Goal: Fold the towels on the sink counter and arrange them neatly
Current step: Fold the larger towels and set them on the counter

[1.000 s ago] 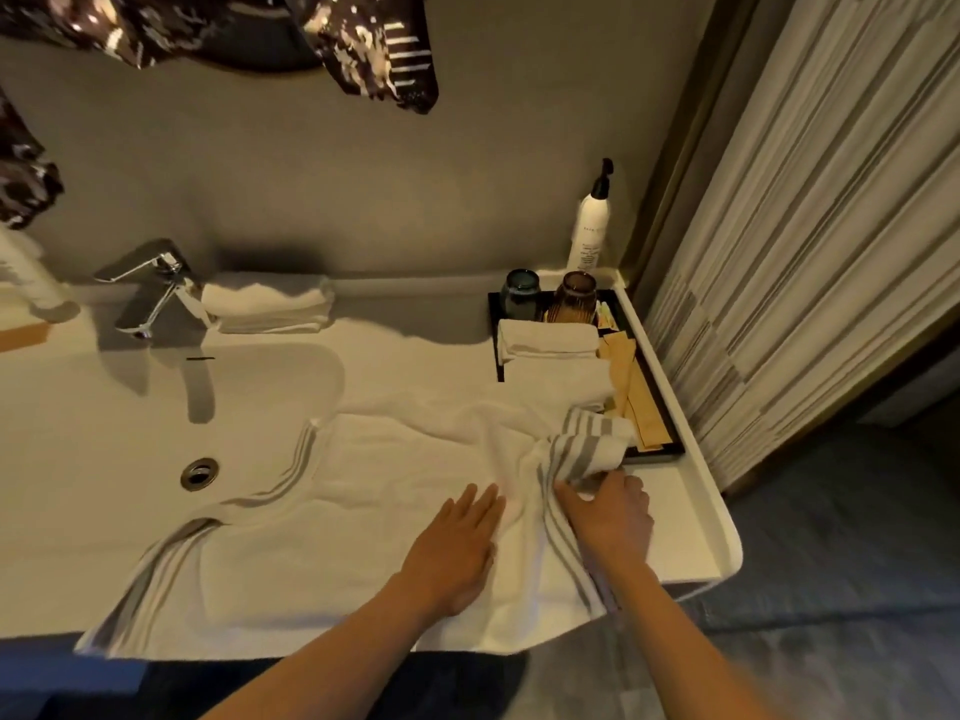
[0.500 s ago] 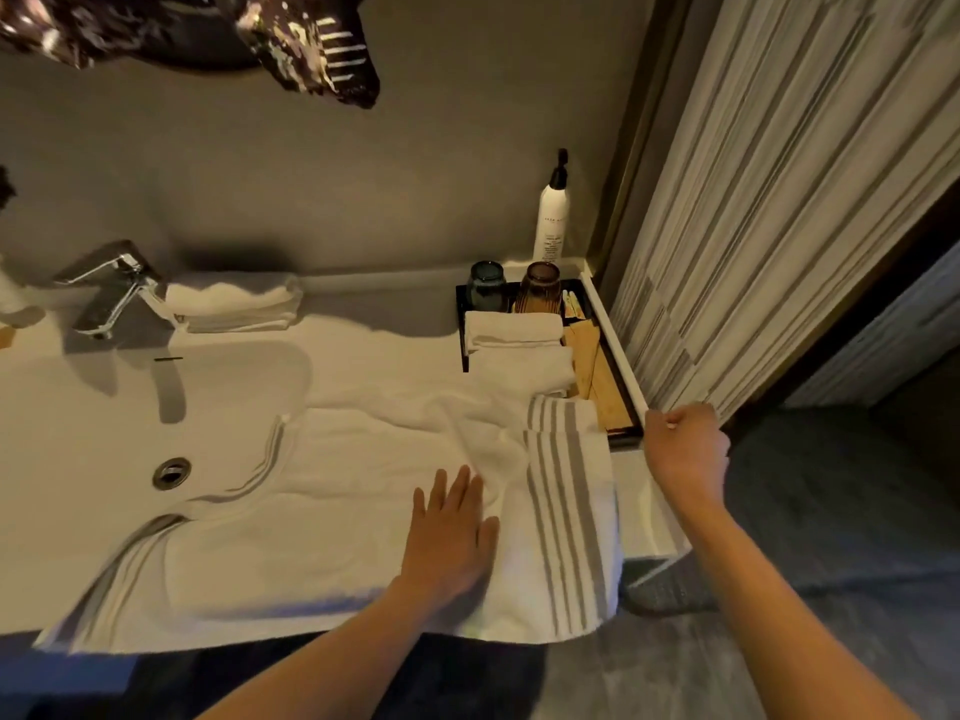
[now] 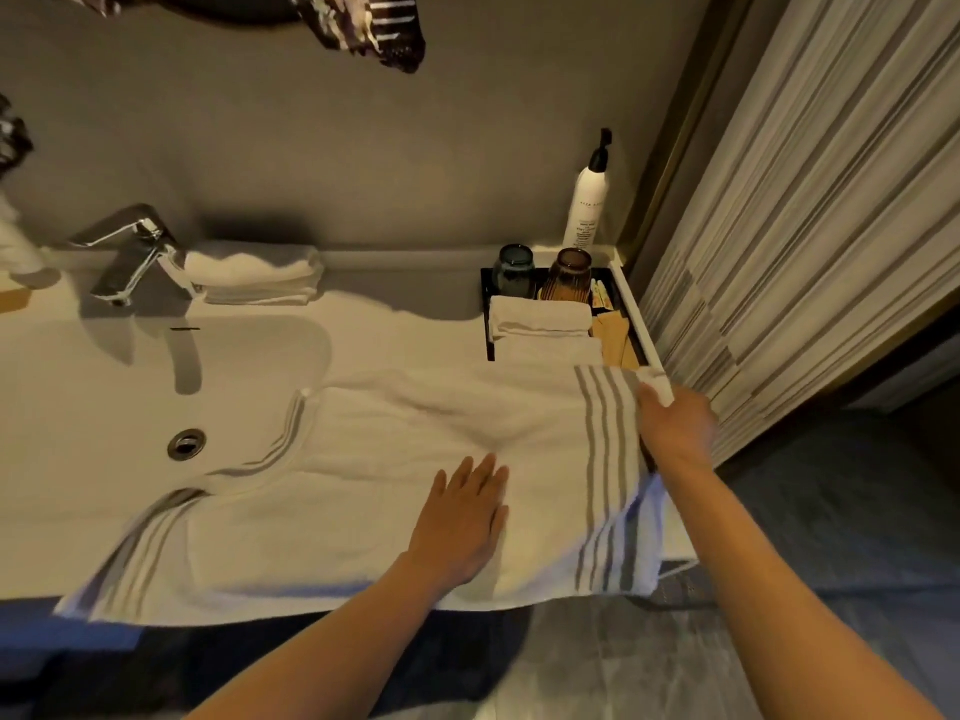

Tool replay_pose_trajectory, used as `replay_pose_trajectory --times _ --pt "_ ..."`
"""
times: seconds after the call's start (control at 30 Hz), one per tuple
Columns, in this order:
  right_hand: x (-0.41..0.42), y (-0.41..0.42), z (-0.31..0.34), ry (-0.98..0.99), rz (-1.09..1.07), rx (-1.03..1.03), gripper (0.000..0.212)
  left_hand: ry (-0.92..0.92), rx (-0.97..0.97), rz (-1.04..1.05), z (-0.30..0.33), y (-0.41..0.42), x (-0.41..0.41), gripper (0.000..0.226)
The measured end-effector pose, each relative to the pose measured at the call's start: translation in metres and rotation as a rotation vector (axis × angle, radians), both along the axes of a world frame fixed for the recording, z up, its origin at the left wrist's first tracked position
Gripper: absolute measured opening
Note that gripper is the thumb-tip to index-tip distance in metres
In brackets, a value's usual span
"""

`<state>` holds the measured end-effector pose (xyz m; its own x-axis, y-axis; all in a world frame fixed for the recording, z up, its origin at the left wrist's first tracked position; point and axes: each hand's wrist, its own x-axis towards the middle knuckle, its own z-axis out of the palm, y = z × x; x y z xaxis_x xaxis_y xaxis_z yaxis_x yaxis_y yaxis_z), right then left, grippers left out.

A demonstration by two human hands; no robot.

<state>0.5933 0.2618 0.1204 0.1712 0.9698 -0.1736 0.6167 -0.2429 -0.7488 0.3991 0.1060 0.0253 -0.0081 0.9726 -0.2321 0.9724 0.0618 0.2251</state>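
Spreading appears to be the step in hand — the large striped towel point(image 3: 395, 491) lies opened across the front half of the sink counter point(image 3: 415, 335), its left end sagging into the basin point(image 3: 234, 387) near the drain point(image 3: 186, 443) and its front edge hanging over the counter's front edge. The right end, with grey stripes, is lifted clear of the counter at the right edge. The right hand point(image 3: 675, 433) is closed on that end's far corner, pinching the cloth between thumb and fingers and holding it up just in front of the black tray point(image 3: 488, 324). The left hand point(image 3: 462, 522) lies flat and open, palm down, fingers together, pressing the towel's middle near the front edge; it grips nothing. Judgement: no fold made yet in this towel; the cloth still shows ridges across its centre. The next move likely calls for carrying the lifted right end leftward over the body to meet the left striped end, while the flat hand anchors the fold line — the end sunk in the basin would first need pulling out level. Outward: two small folded towels point(image 3: 543, 324) sit on the tray at the back right corner, with two tumblers point(image 3: 545, 272) behind and a pump bottle point(image 3: 587, 200) against the wall. Another folded stack point(image 3: 254, 275) rests at the back edge, beside the faucet point(image 3: 130, 257).
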Motion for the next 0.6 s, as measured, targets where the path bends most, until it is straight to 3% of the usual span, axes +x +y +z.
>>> replay_pose_trajectory --times 0.2,0.33,0.4,0.47,0.6 --pt "0.023 0.033 0.032 -0.093 0.010 0.086 0.028 -0.019 0.112 -0.071 -0.004 0.012 -0.007 0.054" --pt "0.025 0.034 0.015 -0.002 0.105 -0.225 0.034 -0.017 0.087 -0.099 -0.018 0.014 -0.007 0.056" --pt "0.027 0.025 0.009 -0.141 0.256 -0.348 0.022 -0.070 0.117 -0.080 -0.019 0.006 -0.010 0.056" --pt "0.031 0.018 0.009 -0.279 0.329 -0.339 0.016 -0.087 0.164 -0.053 -0.018 -0.001 -0.022 0.055" --pt "0.005 0.009 0.065 -0.203 0.257 -0.160 0.022 -0.124 0.382 0.169 -0.005 -0.009 -0.074 0.047"
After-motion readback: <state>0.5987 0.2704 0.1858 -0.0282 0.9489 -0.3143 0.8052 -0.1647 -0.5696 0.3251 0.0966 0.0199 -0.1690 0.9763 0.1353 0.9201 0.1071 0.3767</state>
